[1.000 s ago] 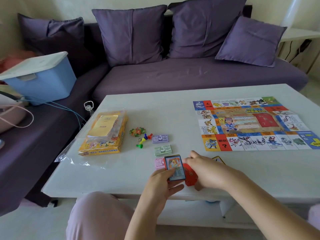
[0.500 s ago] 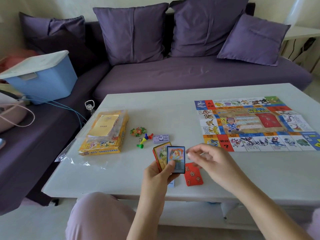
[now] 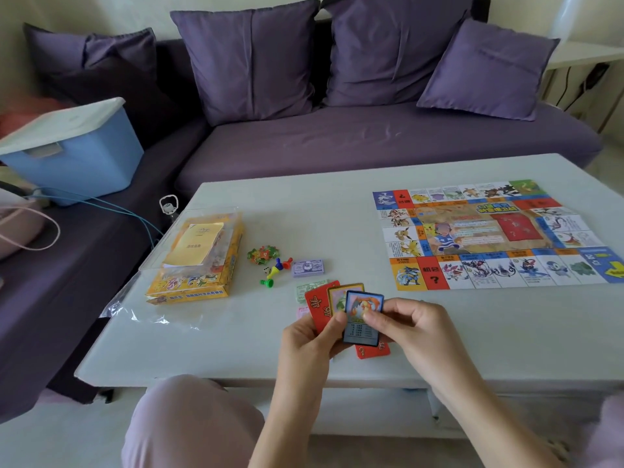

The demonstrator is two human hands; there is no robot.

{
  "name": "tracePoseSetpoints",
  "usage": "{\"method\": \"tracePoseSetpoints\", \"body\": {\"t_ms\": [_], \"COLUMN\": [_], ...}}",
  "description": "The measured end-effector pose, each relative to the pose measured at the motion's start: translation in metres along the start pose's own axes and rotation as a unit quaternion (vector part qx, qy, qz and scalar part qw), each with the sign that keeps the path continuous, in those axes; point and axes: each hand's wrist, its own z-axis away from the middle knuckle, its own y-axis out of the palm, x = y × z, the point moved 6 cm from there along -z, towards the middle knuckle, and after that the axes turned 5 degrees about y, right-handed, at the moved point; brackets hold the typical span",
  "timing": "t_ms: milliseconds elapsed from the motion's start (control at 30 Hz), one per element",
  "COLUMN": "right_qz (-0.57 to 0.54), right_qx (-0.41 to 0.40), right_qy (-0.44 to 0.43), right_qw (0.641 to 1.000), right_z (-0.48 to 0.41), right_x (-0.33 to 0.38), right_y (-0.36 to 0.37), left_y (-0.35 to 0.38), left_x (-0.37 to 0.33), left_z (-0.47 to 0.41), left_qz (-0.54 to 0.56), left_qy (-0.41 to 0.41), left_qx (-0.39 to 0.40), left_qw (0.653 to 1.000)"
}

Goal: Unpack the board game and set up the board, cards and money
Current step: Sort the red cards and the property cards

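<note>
The left hand is gripping a small fan of cards, fingers curled behind it and thumb lying across the front. The right hand is pinching the front blue-edged card between thumb and bent fingers. Both hands are working over the desk, just left of the board and nearer than its near-left corner. The board is lying unfolded and flat, its right edge cut off by the frame. A red card is peeking out from under the hands. Left of the board, the purple money stack is showing fully, while the green money stack and pink money stack are mostly hiding behind the fan.
</note>
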Motion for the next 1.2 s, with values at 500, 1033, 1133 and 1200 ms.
{"method": "tracePoseSetpoints", "body": {"t_ms": [500,1033,1133,1200], "right_qz": [-0.014,0.202,0.271,0.316], "right_qx": [0.002,0.02,-0.006,-0.035], "right_qy": [-0.017,0.12,0.105,0.087], "right_qw": [1.0,0.972,0.957,0.944], "right_z": [0.005,-0.046,-0.044,-0.042], "right_x": [0.0,-0.025,-0.031,-0.03], "right_y": [0.003,-0.084,-0.083,-0.084], "left_y": [-0.006,0.0,-0.002,-0.003], "left_x": [0.002,0.017,0.017,0.019], "left_z": [0.001,-0.001,-0.001,-0.001], "left_qz": [-0.011,0.062,0.062,0.051], "left_qy": [-0.01,-0.117,-0.114,-0.109], "left_qx": [-0.04,-0.076,-0.074,-0.066], "left_qw": [0.999,0.988,0.989,0.991]}}
